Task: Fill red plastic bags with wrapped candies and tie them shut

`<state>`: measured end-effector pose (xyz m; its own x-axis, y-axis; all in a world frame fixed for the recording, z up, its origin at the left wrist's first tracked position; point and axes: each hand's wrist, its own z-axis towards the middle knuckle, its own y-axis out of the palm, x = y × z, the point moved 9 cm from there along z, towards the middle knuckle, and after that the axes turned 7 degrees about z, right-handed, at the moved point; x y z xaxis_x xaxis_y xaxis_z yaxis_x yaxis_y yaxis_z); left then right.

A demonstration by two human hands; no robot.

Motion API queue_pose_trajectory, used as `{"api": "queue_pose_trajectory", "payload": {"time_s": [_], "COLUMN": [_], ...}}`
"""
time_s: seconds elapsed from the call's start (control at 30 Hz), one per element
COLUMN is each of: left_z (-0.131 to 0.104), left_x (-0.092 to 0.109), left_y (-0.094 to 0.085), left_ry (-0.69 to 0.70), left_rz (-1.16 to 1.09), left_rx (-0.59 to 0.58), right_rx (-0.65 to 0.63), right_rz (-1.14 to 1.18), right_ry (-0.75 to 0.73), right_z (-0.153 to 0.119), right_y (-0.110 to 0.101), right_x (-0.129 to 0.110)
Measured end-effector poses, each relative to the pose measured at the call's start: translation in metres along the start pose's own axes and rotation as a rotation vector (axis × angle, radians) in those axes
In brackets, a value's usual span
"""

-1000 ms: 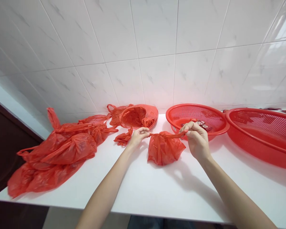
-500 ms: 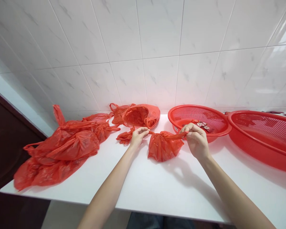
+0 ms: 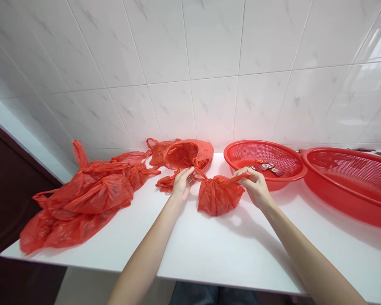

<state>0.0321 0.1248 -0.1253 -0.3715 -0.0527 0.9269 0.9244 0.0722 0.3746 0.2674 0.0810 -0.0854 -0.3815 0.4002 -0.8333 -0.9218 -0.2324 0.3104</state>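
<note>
A small filled red plastic bag (image 3: 220, 197) sits on the white table in front of me, its neck gathered and its two handles drawn out sideways. My left hand (image 3: 182, 183) pinches the left handle between thumb and fingers. The right handle is held in the closed fingers of my right hand (image 3: 254, 185). What the bag contains does not show clearly through the plastic. Just behind my left hand lies a crumpled red bag (image 3: 166, 183), partly covered by that hand.
Several tied red bags (image 3: 98, 197) are heaped at the left. An open red bag (image 3: 206, 152) lies on its side by the tiled wall. Right of it stands a red plastic basket (image 3: 292, 178) with small packets (image 3: 268, 166) inside; a larger red basket (image 3: 343, 199) adjoins it.
My right hand has moved slightly left, with its grip nearer the bag's neck. The left hand has turned a little, and the left handle now shows as a raised loop.
</note>
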Motion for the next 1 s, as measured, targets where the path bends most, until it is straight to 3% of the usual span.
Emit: {"api": "queue_pose_trajectory", "payload": {"time_s": [0.13,0.23,0.37,0.53,0.63,0.77,0.87,1.0], "left_z": [0.001,-0.003,-0.019,-0.061,-0.083,-0.09,-0.078,-0.061], "left_x": [0.01,0.025,0.049,0.062,0.062,0.064,0.058,0.057], "left_y": [0.005,0.018,0.057,0.115,0.136,0.147,0.149,0.15], "left_ry": [0.03,0.07,0.152,0.29,0.387,0.486,0.386,0.267], "left_rz": [0.016,0.055,0.211,0.512,0.718,0.78,0.685,0.476], "left_rx": [-0.019,-0.06,-0.232,-0.514,-0.542,-0.485,-0.52,-0.545], "right_rx": [-0.008,-0.03,-0.006,0.061,0.099,0.147,0.15,0.035], "right_rz": [-0.021,-0.015,-0.075,-0.133,-0.122,-0.144,-0.148,-0.096], "right_ry": [0.003,0.004,0.009,-0.033,-0.052,-0.086,-0.096,0.005], "right_z": [0.0,0.001,-0.001,-0.007,-0.011,-0.012,-0.008,-0.002], "right_y": [0.0,0.003,0.006,0.013,0.016,0.01,0.002,0.004], "right_x": [0.003,0.002,-0.002,-0.018,-0.025,-0.029,-0.028,-0.013]}}
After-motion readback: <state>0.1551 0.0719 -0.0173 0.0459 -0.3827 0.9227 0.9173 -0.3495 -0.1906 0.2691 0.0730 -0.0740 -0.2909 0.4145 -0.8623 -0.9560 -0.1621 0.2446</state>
